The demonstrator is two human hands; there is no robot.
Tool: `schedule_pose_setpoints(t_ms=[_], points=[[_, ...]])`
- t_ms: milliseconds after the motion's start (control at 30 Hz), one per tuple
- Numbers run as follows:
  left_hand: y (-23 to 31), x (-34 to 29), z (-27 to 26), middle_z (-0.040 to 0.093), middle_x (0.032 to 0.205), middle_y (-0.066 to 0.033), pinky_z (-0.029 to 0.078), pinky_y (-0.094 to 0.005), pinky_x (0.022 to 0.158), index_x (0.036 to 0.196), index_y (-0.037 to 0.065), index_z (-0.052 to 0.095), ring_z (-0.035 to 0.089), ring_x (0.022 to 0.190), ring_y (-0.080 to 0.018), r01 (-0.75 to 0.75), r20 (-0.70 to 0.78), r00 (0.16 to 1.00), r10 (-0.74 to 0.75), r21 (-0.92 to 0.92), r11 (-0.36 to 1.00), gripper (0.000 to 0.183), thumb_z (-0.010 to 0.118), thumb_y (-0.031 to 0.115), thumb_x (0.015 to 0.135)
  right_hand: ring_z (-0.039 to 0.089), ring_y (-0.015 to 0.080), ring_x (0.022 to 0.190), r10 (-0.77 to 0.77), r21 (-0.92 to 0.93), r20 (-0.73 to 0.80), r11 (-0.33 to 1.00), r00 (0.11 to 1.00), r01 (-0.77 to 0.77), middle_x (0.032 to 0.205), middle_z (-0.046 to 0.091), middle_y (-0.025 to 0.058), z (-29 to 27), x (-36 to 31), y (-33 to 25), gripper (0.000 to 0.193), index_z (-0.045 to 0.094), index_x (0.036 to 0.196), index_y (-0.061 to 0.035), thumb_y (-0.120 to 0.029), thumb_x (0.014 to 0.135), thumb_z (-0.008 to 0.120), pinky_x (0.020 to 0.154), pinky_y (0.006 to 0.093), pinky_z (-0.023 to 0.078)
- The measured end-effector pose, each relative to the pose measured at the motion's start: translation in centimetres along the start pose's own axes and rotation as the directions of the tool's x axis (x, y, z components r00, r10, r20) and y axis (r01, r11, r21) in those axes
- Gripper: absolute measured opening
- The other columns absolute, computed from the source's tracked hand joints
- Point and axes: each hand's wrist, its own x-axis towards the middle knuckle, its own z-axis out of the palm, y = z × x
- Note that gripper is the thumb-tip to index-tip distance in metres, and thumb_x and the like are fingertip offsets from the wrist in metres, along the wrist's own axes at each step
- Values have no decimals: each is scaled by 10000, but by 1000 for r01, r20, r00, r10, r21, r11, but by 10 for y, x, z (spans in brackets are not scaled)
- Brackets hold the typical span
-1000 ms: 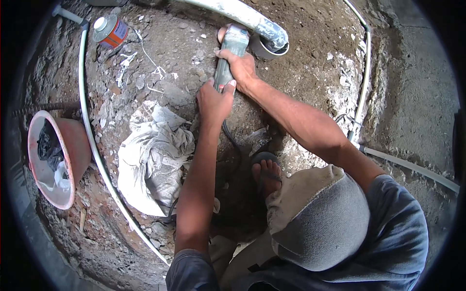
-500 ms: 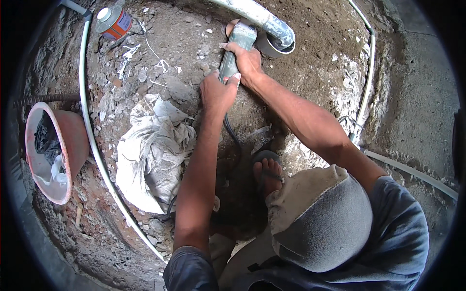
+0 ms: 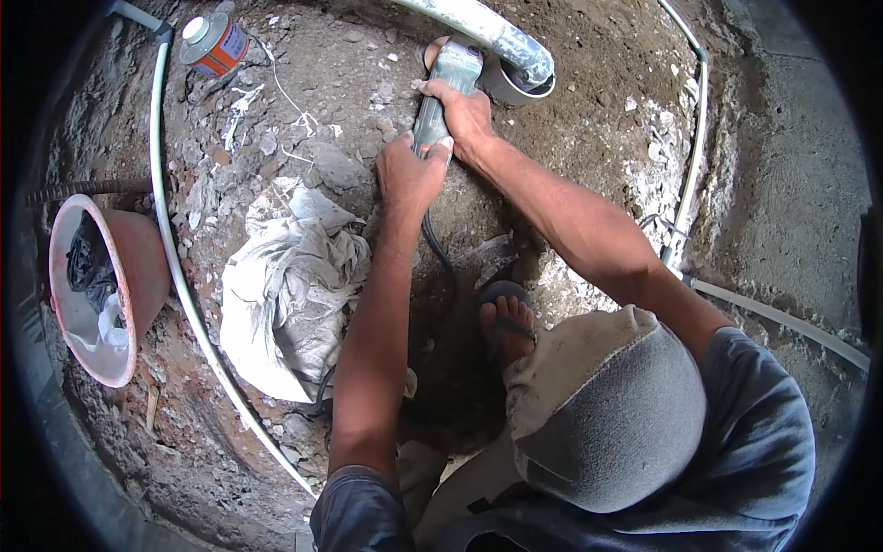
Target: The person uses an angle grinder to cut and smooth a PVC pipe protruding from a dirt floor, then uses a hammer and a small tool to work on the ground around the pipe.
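Both my hands grip a green-grey angle grinder [image 3: 457, 66] low over the dirt. My left hand [image 3: 409, 177] is closed around its rear end, where a dark cord trails down toward my foot. My right hand [image 3: 466, 114] wraps the body farther forward, close behind the metal head. A tan disc [image 3: 434, 51] shows at the head's left side. Just right of the grinder head is the open end of a grey pipe socket [image 3: 515, 89], with a whitish pipe [image 3: 501, 39] angled down into it. Whether the disc touches anything cannot be seen.
A crumpled white sack [image 3: 290, 285] lies left of my left forearm. Beyond a thin white pipe [image 3: 170, 221] stands a pink bucket [image 3: 147, 267] holding plastic bags. An orange-labelled can [image 3: 216, 46] is at far left. A grey cap [image 3: 616, 423] and sandalled foot [image 3: 506, 322] sit between my arms.
Nearly everything holds its place, both hands staying on the angle grinder. The whole picture has shifted only very slightly.
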Motion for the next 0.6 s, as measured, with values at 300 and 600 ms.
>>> schedule_pose_setpoints(t_ms=[300,600], points=[[-8,-2,0,691,1191,-391,530,-473,998,1294,-200,619,706,1143,-454,26,1,1000,-26,1,1000,792,822,417,841,702,220,735,21,-52,9,998,1000,-20,901,736,161,1,-1,4,385,733,960,71,-236,755,844,662,378,557],[1,-5,1,701,1149,-392,531,-474,1002,1249,-185,655,711,1129,-457,24,0,1000,-24,16,1000,756,826,425,836,670,230,767,58,-66,66,996,996,-54,971,673,129,-6,-1,-3,489,652,1132,67,-218,776,827,670,400,565]])
